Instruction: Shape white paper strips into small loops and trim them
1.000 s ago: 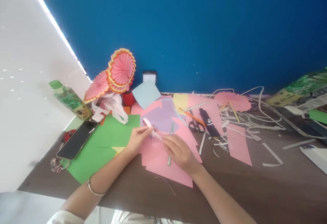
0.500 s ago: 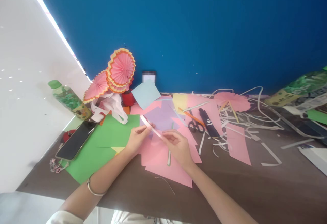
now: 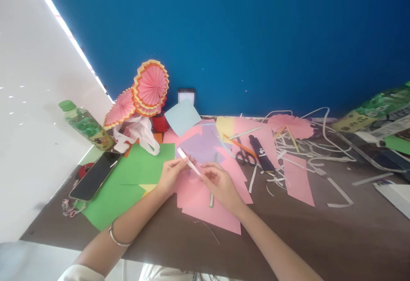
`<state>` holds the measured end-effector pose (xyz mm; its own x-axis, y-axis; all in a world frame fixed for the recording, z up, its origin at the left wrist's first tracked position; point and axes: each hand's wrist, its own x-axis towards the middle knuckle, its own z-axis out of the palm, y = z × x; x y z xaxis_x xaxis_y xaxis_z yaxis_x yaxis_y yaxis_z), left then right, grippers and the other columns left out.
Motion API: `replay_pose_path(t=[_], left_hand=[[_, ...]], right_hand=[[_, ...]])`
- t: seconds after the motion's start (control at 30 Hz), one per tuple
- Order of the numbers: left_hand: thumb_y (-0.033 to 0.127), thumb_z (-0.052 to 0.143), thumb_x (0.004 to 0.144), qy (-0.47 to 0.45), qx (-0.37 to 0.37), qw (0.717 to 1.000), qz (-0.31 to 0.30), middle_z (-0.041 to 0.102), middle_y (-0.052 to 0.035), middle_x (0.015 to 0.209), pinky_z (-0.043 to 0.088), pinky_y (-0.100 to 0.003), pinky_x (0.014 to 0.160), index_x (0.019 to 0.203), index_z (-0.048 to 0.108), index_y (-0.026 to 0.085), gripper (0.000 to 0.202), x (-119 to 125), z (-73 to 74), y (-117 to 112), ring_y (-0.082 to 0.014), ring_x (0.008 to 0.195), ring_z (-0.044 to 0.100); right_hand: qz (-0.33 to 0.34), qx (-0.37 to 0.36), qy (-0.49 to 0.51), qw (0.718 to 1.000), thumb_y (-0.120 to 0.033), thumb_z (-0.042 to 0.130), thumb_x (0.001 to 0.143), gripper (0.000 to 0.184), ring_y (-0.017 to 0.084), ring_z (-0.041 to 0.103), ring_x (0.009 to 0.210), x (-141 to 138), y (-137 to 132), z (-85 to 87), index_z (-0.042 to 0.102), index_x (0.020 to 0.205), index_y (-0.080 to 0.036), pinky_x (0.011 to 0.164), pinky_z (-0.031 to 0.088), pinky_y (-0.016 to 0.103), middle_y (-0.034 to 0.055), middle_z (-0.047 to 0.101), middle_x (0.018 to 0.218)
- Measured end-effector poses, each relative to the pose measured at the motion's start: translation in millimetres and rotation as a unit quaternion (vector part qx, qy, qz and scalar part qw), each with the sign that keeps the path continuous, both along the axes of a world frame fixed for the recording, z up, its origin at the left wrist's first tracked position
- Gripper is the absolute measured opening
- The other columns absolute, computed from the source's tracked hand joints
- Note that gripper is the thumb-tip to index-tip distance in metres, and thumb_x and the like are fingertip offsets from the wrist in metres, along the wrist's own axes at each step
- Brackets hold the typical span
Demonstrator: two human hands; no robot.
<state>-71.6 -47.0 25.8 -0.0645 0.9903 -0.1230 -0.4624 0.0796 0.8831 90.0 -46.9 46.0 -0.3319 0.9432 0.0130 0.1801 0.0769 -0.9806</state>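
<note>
A narrow white strip [image 3: 193, 167], apparently paper, slants between my two hands above the coloured sheets. My left hand [image 3: 173, 174] pinches it near its upper left end. At the lower right end, the thumb and fingers of my right hand [image 3: 219, 185] close on the strip. Beneath them lie pink paper [image 3: 211, 219] and purple paper [image 3: 200, 146], partly covered by my hands. Another pale strip [image 3: 212, 200] rests on the pink sheet beside my right hand. Green paper [image 3: 152, 165] spreads out to the left of my left hand.
Scissors [image 3: 246, 158] and a dark tube [image 3: 262, 155] lie to the right, near tangled white strips [image 3: 336, 191]. At left are a phone [image 3: 96, 176], a green-capped bottle [image 3: 85, 125] and pleated paper rosettes [image 3: 151, 86]. Another bottle [image 3: 374, 108] leans at far right. A blue wall [image 3: 240, 37] stands behind.
The strip's angle has shifted slightly, and its upper left end sits a little lower and further right. My fingers have adjusted a little on it; both hands still hold it.
</note>
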Motion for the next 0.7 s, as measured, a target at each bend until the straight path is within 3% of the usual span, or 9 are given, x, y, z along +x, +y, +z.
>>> replay_pose_path(t=[0.27, 0.4, 0.47, 0.6, 0.7], left_hand=[[0.038, 0.066, 0.068, 0.088, 0.021, 0.996, 0.025, 0.069, -0.0113, 0.088, 0.048, -0.039, 0.084, 0.081, 0.071, 0.011, 0.029, 1.6, -2.2, -0.8, -0.0246, 0.089, 0.063], [0.041, 0.064, 0.068, 0.09, 0.026, 0.988, 0.12, 0.07, -0.0092, 0.084, 0.049, -0.037, 0.082, 0.08, 0.07, 0.012, 0.031, -13.0, -3.0, 8.5, -0.0223, 0.085, 0.064], [0.042, 0.062, 0.069, 0.151, 0.036, 0.976, 0.15, 0.07, -0.0073, 0.083, 0.048, -0.035, 0.081, 0.081, 0.07, 0.014, 0.031, -24.1, -1.9, 12.9, -0.0223, 0.086, 0.063], [0.04, 0.058, 0.072, 0.289, 0.078, 0.947, 0.113, 0.069, -0.005, 0.079, 0.046, -0.031, 0.079, 0.08, 0.07, 0.016, 0.028, -33.4, 0.6, 14.9, -0.0216, 0.086, 0.061], [0.04, 0.056, 0.074, 0.288, 0.09, 0.951, 0.066, 0.068, -0.0055, 0.08, 0.045, -0.029, 0.076, 0.082, 0.068, 0.016, 0.029, -25.9, 1.0, 12.4, -0.0197, 0.08, 0.061]], right_hand=[[0.018, 0.009, 0.003, 1.0, -0.034, 0.058, 0.074, 0.019, 0.018, 0.056, 0.085, -0.2, 0.9, 4.1, 0.059, 0.063, -0.018, 0.08, 0.044, 0.033, 0.0056, 0.057, 0.086], [0.02, 0.0, 0.009, 1.0, -0.037, 0.059, 0.072, 0.022, 0.018, 0.055, 0.079, 4.7, 2.7, 6.0, 0.057, 0.062, -0.018, 0.073, 0.045, 0.031, 0.0049, 0.057, 0.081], [-0.015, 0.0, 0.023, 1.0, -0.038, 0.06, 0.071, 0.021, 0.018, 0.054, 0.079, 9.7, 6.4, 5.4, 0.057, 0.063, -0.018, 0.073, 0.045, 0.031, 0.0046, 0.058, 0.081], [-0.08, 0.004, 0.055, 0.995, -0.037, 0.063, 0.07, 0.02, 0.018, 0.054, 0.08, 19.8, 16.6, -0.7, 0.057, 0.065, -0.019, 0.075, 0.043, 0.031, 0.0026, 0.058, 0.079], [-0.042, -0.037, 0.106, 0.993, -0.038, 0.064, 0.07, 0.02, 0.017, 0.054, 0.079, 22.6, 20.0, -5.3, 0.058, 0.067, -0.019, 0.076, 0.043, 0.032, 0.0031, 0.058, 0.08]])
